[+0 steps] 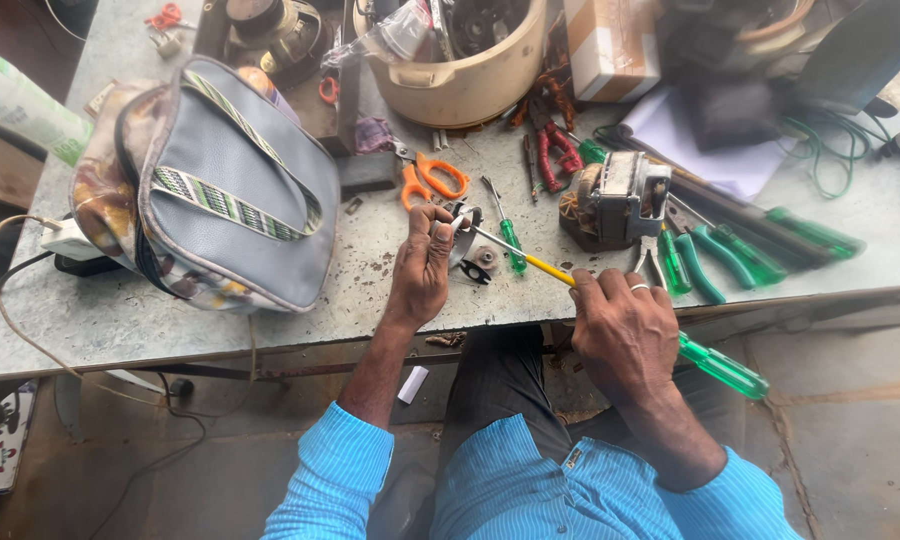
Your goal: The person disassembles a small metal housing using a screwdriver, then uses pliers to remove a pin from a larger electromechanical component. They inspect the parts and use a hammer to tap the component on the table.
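Note:
My left hand [422,262] pinches a small round metal part [465,222] just above the worn grey tabletop [370,290]. In my right hand [625,330] is a screwdriver with a yellow shaft sleeve and a translucent green handle [722,367]; its tip [470,227] touches the metal part. A small washer-like piece [487,257] and a black clip [474,272] lie right beside the left hand. A second small green screwdriver [510,243] lies just past the tip.
A grey bag with striped straps [220,190] fills the table's left. Orange scissors [432,178], red pliers [555,150], a small motor [618,200], several green-handled tools [740,250], a cream pot [460,70] and a cardboard box [610,45] crowd the back and right.

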